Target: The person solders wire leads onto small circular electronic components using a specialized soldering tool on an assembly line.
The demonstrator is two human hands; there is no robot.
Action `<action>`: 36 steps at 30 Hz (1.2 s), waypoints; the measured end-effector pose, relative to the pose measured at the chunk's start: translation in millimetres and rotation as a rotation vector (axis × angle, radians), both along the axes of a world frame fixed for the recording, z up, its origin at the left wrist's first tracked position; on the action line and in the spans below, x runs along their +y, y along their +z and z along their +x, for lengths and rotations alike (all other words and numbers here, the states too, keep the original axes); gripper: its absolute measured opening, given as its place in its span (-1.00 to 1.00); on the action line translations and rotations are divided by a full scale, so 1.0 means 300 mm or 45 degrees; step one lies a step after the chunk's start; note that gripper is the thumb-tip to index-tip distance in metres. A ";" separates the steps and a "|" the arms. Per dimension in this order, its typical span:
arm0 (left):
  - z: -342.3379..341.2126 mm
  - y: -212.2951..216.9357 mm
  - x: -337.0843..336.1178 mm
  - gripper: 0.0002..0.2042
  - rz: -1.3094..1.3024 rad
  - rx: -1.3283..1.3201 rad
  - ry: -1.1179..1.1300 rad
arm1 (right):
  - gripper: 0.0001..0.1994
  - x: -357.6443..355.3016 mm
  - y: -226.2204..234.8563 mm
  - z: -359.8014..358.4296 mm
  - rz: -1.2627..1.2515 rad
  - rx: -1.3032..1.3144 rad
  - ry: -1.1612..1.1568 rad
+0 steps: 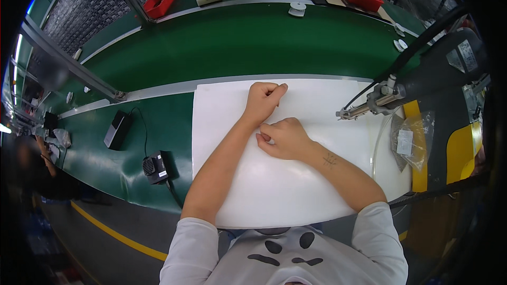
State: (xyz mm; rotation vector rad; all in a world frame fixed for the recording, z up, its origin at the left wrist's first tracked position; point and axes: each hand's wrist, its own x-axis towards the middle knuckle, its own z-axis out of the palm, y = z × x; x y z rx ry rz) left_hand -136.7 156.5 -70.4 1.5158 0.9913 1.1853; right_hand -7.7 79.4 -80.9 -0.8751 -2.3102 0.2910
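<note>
My left hand (265, 100) is closed in a fist over a large white sheet (296, 190), with the thumb lying along its right side. Nearer to me, my right hand (286, 138) is also closed, its fingers curled in loosely beside my left wrist. Nothing sticks out of either hand. The white sheet covers the work surface under both forearms and shows no parts on it near the hands.
To the right stands a dark machine (443, 68) with a metal nozzle-like head (369, 106) reaching over the sheet; a clear plastic bag (414, 140) hangs beside it. A black box (117, 130) and a corded device (155, 168) lie left. Behind is a green conveyor belt (222, 42) with white spools (297, 9).
</note>
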 end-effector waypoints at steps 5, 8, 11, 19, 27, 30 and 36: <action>0.004 -0.005 -0.011 -0.54 -0.050 0.028 0.030 | -0.78 -0.013 -0.005 -0.005 0.008 0.060 -0.038; 0.009 0.004 -0.015 -0.57 -0.035 0.047 0.017 | -0.78 -0.019 0.000 -0.004 -0.024 0.007 -0.045; 0.021 0.014 -0.024 -0.55 -0.027 0.015 0.035 | -0.80 -0.014 -0.003 -0.005 -0.004 0.090 -0.038; 0.021 0.007 -0.012 -0.57 0.012 0.088 0.028 | -0.82 -0.002 0.000 0.004 -0.014 0.048 -0.005; 0.019 0.013 -0.011 -0.58 -0.071 0.093 0.031 | -0.81 0.005 0.000 0.005 -0.030 0.073 0.003; 0.026 0.002 -0.006 -0.58 -0.075 0.109 0.029 | -0.81 0.004 0.000 0.010 -0.020 0.055 -0.010; 0.029 0.000 -0.005 -0.53 -0.034 0.211 0.063 | -0.80 0.003 -0.009 0.014 0.007 0.067 0.000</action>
